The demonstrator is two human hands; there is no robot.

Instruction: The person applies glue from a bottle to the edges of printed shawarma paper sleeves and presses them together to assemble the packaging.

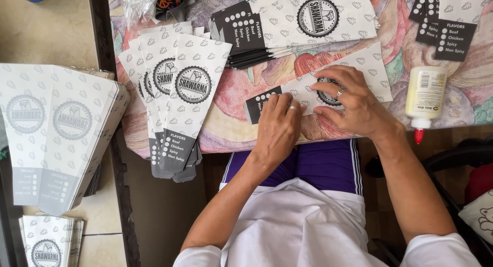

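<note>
A flat white paper cone sleeve (359, 66) with a black tip and a round black emblem lies on the table in front of me. My left hand (277, 128) presses flat on its lower edge near the black tip. My right hand (349, 100), a ring on one finger, rests fingertips down over the round emblem in the middle of the sleeve. Neither hand lifts the sleeve off the patterned tablecloth (231, 118).
A fanned pile of finished sleeves (179, 87) hangs over the table's left edge. Another stack (303, 20) lies behind, more sleeves (447, 20) at the back right. A white glue bottle (425, 95) with red tip lies right. Folded sleeves (56, 128) sit on a side surface left.
</note>
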